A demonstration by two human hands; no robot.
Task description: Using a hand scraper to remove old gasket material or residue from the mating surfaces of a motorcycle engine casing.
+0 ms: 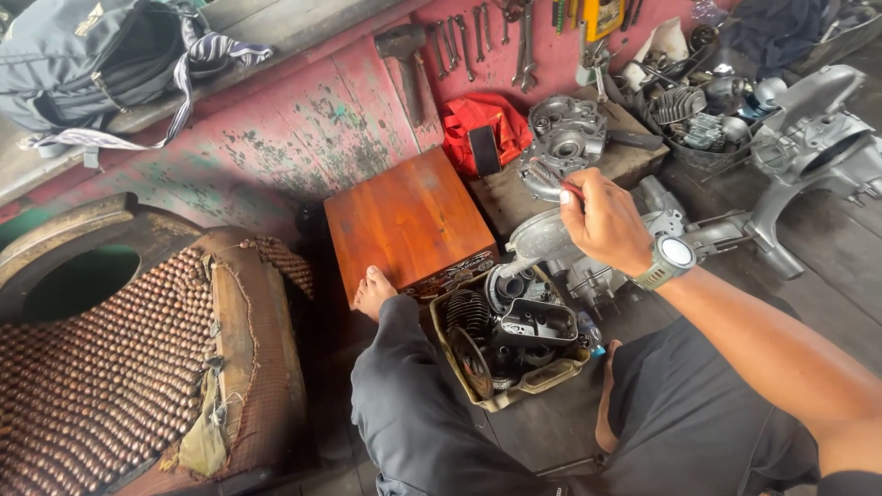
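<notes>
My right hand (602, 220), with a watch on the wrist, is raised over a pile of engine parts and is closed on a small tool with a red grip (554, 179). The tool's tip is close to a grey metal engine casing (565, 138) that lies on a dark block. Just below the hand lies a curved silver engine cover (537, 241). My left hand is out of view. My legs in dark trousers stretch forward, with one bare foot (373, 290) against a wooden box (409, 220).
A shallow tray (448, 354) between my legs holds a finned cylinder and other engine parts. A hammer (406, 55) and several wrenches (478, 37) hang on the red wall. A beaded seat (119, 358) is left, a backpack (92, 64) above, grey castings (813, 138) right.
</notes>
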